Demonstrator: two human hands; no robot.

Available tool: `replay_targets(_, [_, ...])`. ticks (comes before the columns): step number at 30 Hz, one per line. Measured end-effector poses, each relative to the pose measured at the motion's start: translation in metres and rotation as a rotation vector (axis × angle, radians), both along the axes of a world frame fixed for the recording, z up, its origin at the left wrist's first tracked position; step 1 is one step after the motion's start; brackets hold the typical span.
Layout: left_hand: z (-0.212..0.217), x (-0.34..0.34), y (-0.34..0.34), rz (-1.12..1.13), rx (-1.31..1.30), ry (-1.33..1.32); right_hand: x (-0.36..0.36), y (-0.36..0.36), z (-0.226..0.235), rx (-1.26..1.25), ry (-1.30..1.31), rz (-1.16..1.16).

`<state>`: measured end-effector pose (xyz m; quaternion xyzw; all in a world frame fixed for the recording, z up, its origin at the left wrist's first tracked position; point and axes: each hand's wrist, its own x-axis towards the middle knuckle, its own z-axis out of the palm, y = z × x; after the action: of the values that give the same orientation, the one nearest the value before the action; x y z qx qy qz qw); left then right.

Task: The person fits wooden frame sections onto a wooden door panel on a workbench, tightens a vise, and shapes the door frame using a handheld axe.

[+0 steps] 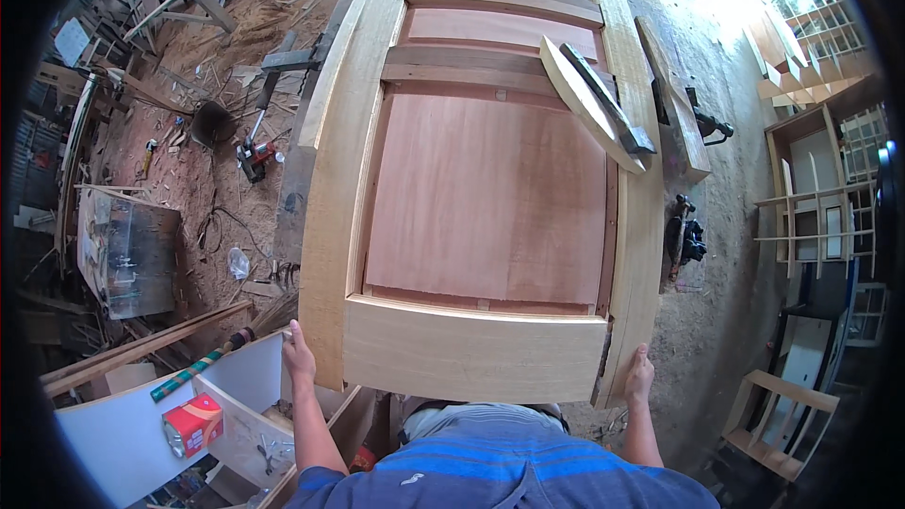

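A panelled wooden door (471, 349) with pale side stiles, darker cross rails and reddish panels lies flat in front of me, its near end close to my body. My left hand (299, 351) is closed against the outer edge of the left stile (325, 302). On the opposite side, my right hand (641, 375) grips the outer edge of the right stile (633, 292). A narrow dark gap shows between the bottom rail and that right stile. Fingers beneath the edges are hidden. Lying across the door's right side are a curved pale wood piece (575, 94) and a long dark metal-ended tool (603, 99).
A wooden bar (674, 104) and a dark clamp-like tool (688, 236) lie right of the door. A hammer (273, 75) and red power tool (253, 160) are left. Near left stands a white-panelled box (104, 438) with a red tin (193, 424). Wood scraps litter the floor.
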<state>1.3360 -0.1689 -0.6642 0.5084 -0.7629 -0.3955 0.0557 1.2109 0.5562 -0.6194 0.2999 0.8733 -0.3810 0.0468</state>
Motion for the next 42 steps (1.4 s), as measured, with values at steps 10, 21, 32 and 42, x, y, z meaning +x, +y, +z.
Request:
replay_targets(10, [-0.004, -0.006, 0.002, -0.014, -0.1, -0.101, -0.001, 0.011, -0.026, -0.17, 0.046, -0.054])
replay_targets(21, [0.001, -0.004, 0.003, -0.063, -0.085, -0.158, 0.004, 0.02, -0.021, 0.108, -0.02, 0.081])
replay_targets(32, [-0.004, 0.041, -0.005, -0.084, -0.13, -0.143, 0.06, 0.0, -0.002, 0.114, 0.086, 0.079])
replay_targets(42, [0.0, 0.048, 0.003, 0.052, -0.125, -0.178, 0.068, 0.002, -0.001, 0.046, -0.133, 0.093])
